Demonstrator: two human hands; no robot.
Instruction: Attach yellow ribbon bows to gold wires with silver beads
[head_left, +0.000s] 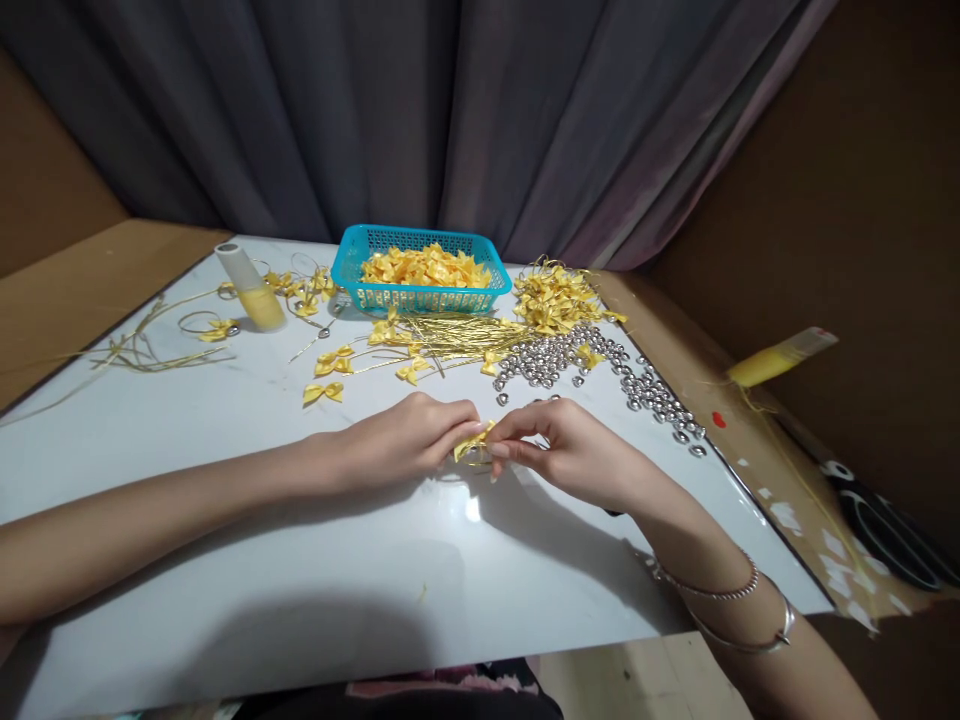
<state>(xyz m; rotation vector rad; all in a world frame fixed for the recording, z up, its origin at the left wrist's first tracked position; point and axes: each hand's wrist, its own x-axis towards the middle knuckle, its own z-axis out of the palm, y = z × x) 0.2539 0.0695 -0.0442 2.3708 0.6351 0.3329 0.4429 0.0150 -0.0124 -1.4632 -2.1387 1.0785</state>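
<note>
Both hands meet above the middle of the white table top (322, 560). My left hand (427, 435) is closed in a pinch on a yellow ribbon bow (466, 443). From the right, my right hand (551, 445) pinches at the same bow, where a thin gold cord (477, 462) loops below it; my fingers hide exactly how the cord runs. Just beyond the hands lie loose silver beads (544, 360), a bundle of gold cords (457, 335) and a few single bows (323, 393).
A blue basket (352, 270) full of yellow bows stands at the back. Right of it is a heap of bows with cords (555, 298). A yellow glue bottle (255, 295) stands left. Black-handled scissors (877, 520) and a yellow tube (784, 358) lie on the right.
</note>
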